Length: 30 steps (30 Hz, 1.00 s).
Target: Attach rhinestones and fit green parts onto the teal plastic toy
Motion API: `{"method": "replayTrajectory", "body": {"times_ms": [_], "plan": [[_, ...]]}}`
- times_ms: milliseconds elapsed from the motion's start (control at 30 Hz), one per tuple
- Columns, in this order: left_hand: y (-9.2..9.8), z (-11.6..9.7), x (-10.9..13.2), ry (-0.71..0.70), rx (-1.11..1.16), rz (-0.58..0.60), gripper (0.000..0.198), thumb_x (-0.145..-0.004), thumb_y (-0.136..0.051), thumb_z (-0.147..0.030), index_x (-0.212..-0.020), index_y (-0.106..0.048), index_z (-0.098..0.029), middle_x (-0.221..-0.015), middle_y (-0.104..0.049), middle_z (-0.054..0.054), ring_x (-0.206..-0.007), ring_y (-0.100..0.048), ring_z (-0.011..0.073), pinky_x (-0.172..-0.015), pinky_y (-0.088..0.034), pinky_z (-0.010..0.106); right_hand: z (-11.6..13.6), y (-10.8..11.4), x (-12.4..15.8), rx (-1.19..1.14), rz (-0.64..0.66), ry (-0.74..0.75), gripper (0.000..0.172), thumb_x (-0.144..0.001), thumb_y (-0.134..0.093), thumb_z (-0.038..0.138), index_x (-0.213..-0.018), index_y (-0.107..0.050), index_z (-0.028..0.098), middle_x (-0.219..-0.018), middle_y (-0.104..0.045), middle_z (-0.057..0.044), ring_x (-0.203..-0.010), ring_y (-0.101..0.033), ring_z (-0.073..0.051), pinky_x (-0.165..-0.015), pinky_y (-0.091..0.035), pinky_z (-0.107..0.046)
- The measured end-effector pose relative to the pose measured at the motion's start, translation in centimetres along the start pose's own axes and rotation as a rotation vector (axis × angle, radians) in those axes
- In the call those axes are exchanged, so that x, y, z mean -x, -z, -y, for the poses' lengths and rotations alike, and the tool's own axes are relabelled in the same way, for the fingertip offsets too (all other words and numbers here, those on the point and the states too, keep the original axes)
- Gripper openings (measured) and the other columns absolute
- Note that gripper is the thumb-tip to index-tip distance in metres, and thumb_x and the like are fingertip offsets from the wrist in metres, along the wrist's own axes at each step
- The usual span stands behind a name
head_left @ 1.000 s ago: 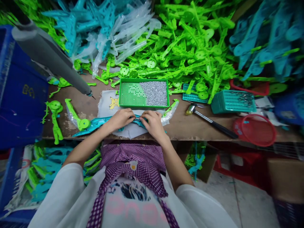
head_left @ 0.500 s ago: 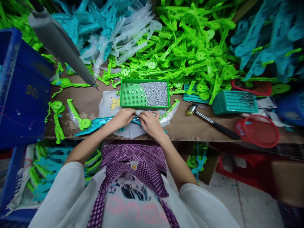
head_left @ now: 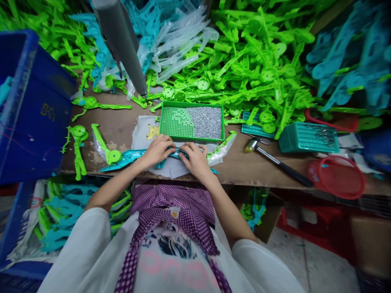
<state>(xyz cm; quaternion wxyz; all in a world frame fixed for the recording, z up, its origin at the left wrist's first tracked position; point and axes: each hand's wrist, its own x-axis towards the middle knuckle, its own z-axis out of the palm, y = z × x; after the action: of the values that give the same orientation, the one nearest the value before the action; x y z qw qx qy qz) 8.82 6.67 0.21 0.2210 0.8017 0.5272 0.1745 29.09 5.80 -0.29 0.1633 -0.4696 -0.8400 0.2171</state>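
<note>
A long blue plastic part [head_left: 130, 156] lies across a grey cloth [head_left: 139, 134] near the bench's front edge. My left hand [head_left: 159, 150] is closed on its middle, thumb and fingers pinched at the upper edge. Close beside it, my right hand [head_left: 194, 158] is also closed on the blue part, fingertips pressed at a small dark spot between the hands; what they press there is too small to name. A green arm with clear plastic [head_left: 106, 148] joins the part's left end, and another green-and-clear arm [head_left: 224, 148] rises at the right.
Just beyond my hands sits a green tray [head_left: 177, 122] of small metal pins. A hammer [head_left: 279, 163], a red basket [head_left: 340, 177] and a teal tray [head_left: 308, 138] are at right. A grey tool [head_left: 125, 49] hangs at left, near a blue crate [head_left: 36, 110]. Green parts [head_left: 244, 73] heap behind.
The hanging grey tool has swung right and away from me. The whole view has shifted slightly. My hands stay on the blue part, with only small finger movement.
</note>
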Motion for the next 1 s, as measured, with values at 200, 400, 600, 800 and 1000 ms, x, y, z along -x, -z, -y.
{"method": "replayTrajectory", "body": {"times_ms": [200, 400, 600, 800, 1000], "plan": [[3.4, 2.1, 4.4, 0.030, 0.087, -0.239, 0.015, -0.091, -0.062, -0.032, -0.095, -0.071, -0.022, -0.094, -0.068, 0.003, -0.092, -0.060, 0.0176, -0.086, -0.046, 0.034, 0.5, -0.3, -0.2, 0.074, -0.028, 0.047, 0.019, -0.096, -0.044, 0.026, -0.102, -0.061, 0.024, -0.109, -0.068, -0.005, -0.101, -0.059, -0.022, -0.097, -0.021, -0.045], [1.3, 0.6, 5.5, -0.036, 0.035, -0.168, 0.018, -0.088, -0.065, -0.037, -0.099, -0.073, -0.025, -0.101, -0.070, 0.003, -0.096, -0.059, 0.0190, -0.086, -0.040, 0.037, 0.8, -0.6, -1.1, 0.135, -0.076, 0.072, 0.017, -0.093, -0.051, 0.034, -0.088, -0.062, 0.022, -0.099, -0.069, -0.004, -0.097, -0.059, -0.022, -0.097, -0.019, -0.046], [-0.7, -0.1, 3.8, 0.177, 0.027, -0.130, 0.013, -0.087, -0.066, -0.034, -0.085, -0.075, -0.024, -0.096, -0.069, 0.004, -0.100, -0.050, 0.0248, -0.086, -0.037, 0.041, 0.8, -0.9, -1.3, 0.155, -0.103, 0.064, 0.019, -0.094, -0.051, 0.034, -0.085, -0.062, 0.022, -0.094, -0.070, -0.003, -0.094, -0.059, -0.021, -0.097, -0.019, -0.045], [-0.8, 0.5, 3.5, 0.220, 0.129, -0.125, 0.011, -0.087, -0.065, -0.030, -0.092, -0.068, -0.021, -0.093, -0.067, 0.004, -0.096, -0.053, 0.0234, -0.089, -0.041, 0.040, 0.6, -1.5, -1.2, 0.170, -0.088, 0.041, 0.018, -0.094, -0.051, 0.032, -0.084, -0.062, 0.022, -0.093, -0.069, -0.002, -0.093, -0.059, -0.020, -0.097, -0.020, -0.045], [-0.8, 0.6, 3.2, 0.264, 0.095, -0.152, 0.034, -0.086, -0.065, -0.028, -0.118, -0.059, -0.022, -0.117, -0.062, 0.009, -0.111, -0.053, 0.0258, -0.094, -0.042, 0.041, 2.1, 1.1, -2.2, 0.165, -0.037, 0.040, 0.021, -0.095, -0.049, 0.037, -0.096, -0.066, 0.025, -0.105, -0.070, -0.004, -0.100, -0.062, -0.022, -0.091, -0.034, -0.044]]}}
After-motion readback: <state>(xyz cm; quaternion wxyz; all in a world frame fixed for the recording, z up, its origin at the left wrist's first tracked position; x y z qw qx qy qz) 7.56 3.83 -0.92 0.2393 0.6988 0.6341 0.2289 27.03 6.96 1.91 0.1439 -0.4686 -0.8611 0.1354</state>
